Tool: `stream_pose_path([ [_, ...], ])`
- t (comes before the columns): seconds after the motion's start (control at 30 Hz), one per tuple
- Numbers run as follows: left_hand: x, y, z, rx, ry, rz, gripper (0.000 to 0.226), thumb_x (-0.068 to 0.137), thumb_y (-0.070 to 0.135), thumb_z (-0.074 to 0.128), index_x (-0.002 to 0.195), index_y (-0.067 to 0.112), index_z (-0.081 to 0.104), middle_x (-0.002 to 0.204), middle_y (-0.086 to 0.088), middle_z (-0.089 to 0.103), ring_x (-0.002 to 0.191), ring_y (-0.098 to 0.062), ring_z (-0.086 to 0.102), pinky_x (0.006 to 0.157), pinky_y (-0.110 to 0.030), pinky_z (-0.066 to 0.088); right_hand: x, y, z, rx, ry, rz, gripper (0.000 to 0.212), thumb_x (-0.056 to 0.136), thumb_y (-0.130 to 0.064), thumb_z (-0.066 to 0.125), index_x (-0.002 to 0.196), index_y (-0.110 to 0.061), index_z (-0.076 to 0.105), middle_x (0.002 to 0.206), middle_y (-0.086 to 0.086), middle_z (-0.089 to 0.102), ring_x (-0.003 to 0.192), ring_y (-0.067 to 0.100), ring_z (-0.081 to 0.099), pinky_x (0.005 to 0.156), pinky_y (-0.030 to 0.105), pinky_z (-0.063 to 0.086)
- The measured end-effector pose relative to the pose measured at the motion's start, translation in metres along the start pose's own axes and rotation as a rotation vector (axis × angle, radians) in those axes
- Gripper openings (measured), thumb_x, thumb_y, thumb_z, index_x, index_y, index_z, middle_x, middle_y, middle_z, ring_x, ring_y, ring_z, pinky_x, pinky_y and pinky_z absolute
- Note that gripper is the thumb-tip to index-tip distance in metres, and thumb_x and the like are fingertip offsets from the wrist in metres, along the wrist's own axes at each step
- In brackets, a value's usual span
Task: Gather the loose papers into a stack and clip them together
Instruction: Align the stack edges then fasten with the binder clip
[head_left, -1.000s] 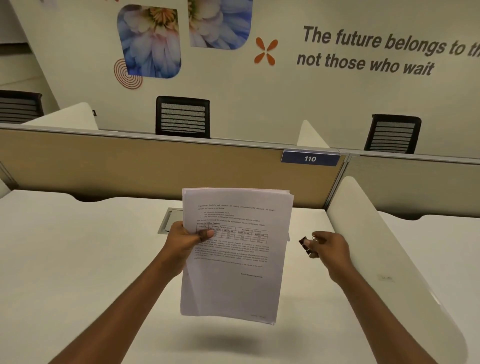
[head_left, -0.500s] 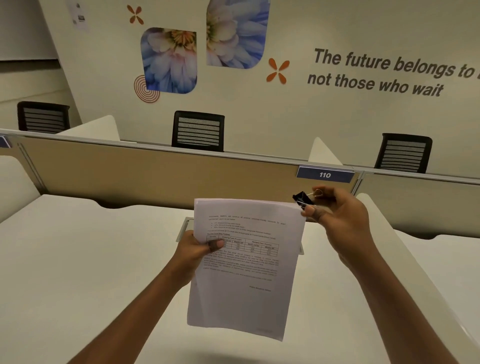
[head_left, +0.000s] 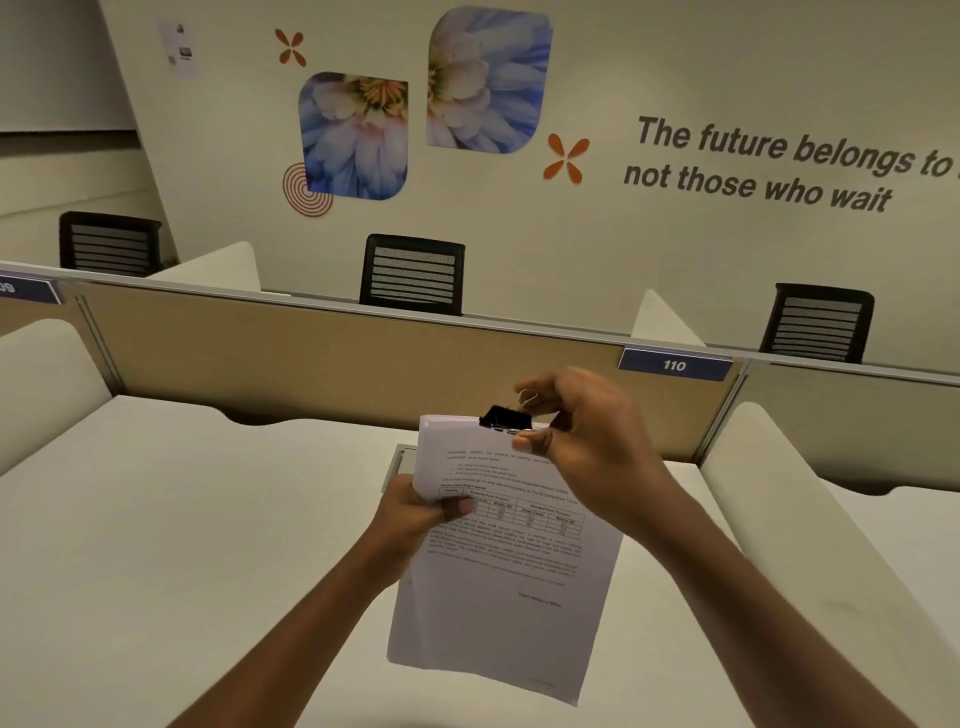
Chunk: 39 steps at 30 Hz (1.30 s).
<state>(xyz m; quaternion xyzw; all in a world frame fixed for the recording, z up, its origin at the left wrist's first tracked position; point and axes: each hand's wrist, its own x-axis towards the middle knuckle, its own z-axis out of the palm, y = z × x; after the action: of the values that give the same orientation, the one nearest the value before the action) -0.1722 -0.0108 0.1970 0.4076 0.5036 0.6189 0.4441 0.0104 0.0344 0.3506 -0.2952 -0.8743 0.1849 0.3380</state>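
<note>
A stack of printed white papers (head_left: 498, 587) hangs upright in the air above the desk. My left hand (head_left: 415, 512) grips the stack at its left edge, thumb on the front page. A black binder clip (head_left: 505, 417) sits on the stack's top edge, right of the middle. My right hand (head_left: 582, 431) pinches the clip's wire handles between thumb and fingers. Whether the clip's jaws have closed on the paper I cannot tell.
The white desk (head_left: 182, 545) lies under the papers, with a grey cable-port cover (head_left: 397, 462) partly hidden behind them. A tan partition (head_left: 311, 358) closes the back, white side dividers (head_left: 810, 519) flank the desk, and black chairs (head_left: 413, 275) stand beyond.
My right hand carried the binder clip from the right side of the desk up and left onto the top edge of the stack. The left hand kept its grip on the papers.
</note>
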Motion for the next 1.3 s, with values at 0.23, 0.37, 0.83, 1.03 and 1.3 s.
stream_pose_path([
  [0.23, -0.004, 0.006, -0.008, 0.019, -0.001, -0.007, 0.027, 0.080, 0.002, 0.069, 0.101, 0.018, 0.068, 0.090, 0.000, 0.077, 0.087, -0.024, 0.073, 0.065, -0.029, 0.059, 0.012, -0.012, 0.019, -0.046, -0.011, -0.026, 0.032, 0.080, 0.001, 0.070, 0.108, -0.010, 0.063, 0.097, -0.008, 0.057, 0.086, 0.006, 0.057, 0.066, 0.000, 0.045],
  [0.37, -0.008, 0.008, -0.013, 0.021, -0.016, 0.010, 0.027, 0.078, 0.006, 0.073, 0.101, 0.019, 0.068, 0.092, -0.002, 0.076, 0.088, -0.027, 0.072, 0.067, -0.030, 0.059, 0.016, -0.019, 0.023, -0.118, 0.015, -0.127, 0.026, 0.078, 0.003, 0.070, 0.102, -0.005, 0.065, 0.098, 0.003, 0.065, 0.085, 0.012, 0.062, 0.070, 0.010, 0.049],
  [0.83, -0.018, 0.017, -0.021, 0.035, 0.005, 0.050, 0.032, 0.068, 0.020, 0.072, 0.099, 0.024, 0.069, 0.095, -0.003, 0.074, 0.086, -0.030, 0.070, 0.066, -0.027, 0.058, 0.018, -0.034, 0.040, -0.263, 0.067, -0.304, 0.020, 0.066, 0.004, 0.080, 0.081, 0.001, 0.067, 0.079, 0.012, 0.071, 0.066, 0.019, 0.067, 0.060, 0.011, 0.046],
  [1.03, -0.021, 0.020, -0.022, 0.042, 0.004, 0.051, 0.029, 0.068, 0.020, 0.071, 0.097, 0.024, 0.069, 0.089, 0.004, 0.075, 0.083, -0.026, 0.071, 0.065, -0.027, 0.058, 0.016, -0.039, 0.043, -0.290, 0.139, -0.319, 0.021, 0.064, -0.001, 0.083, 0.076, 0.001, 0.066, 0.073, 0.011, 0.070, 0.060, 0.020, 0.065, 0.050, 0.021, 0.053],
  [1.3, -0.024, 0.022, -0.018, 0.078, 0.011, 0.056, 0.025, 0.078, 0.007, 0.073, 0.096, 0.024, 0.066, 0.092, -0.001, 0.071, 0.080, -0.026, 0.068, 0.063, -0.023, 0.058, 0.014, -0.043, 0.044, -0.321, 0.075, -0.239, 0.020, 0.064, 0.002, 0.082, 0.077, 0.001, 0.067, 0.076, 0.013, 0.072, 0.059, 0.022, 0.066, 0.049, 0.021, 0.052],
])
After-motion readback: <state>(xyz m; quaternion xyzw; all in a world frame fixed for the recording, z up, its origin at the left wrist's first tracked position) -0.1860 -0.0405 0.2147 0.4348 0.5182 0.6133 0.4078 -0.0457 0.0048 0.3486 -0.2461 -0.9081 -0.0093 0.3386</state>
